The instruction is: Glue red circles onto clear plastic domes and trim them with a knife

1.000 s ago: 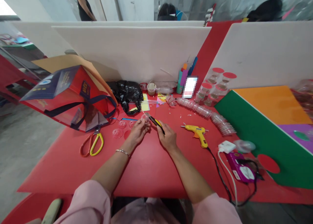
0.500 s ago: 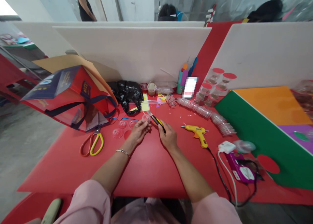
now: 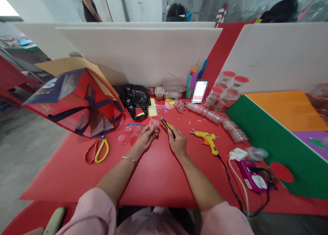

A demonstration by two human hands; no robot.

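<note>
Between the fingertips of my left hand is a clear round plastic lid, held a little above the red table. My right hand is closed round a yellow-and-black utility knife, its tip pointing up and left, a small gap away from the lid. Several similar clear plastic lids lie left of my left hand, beside a red disc partly covered by that hand. To the right of my right hand rests a yellow glue gun.
Scissors and a red gift bag are on the left. A black plastic bag, a phone and a row of nested clear cups stand behind. Right are a purple box, cables and a green board.
My right hand has drawn the knife slightly right, so its tip is now apart from the lid. The lid in my left hand has turned to show more of its face.
</note>
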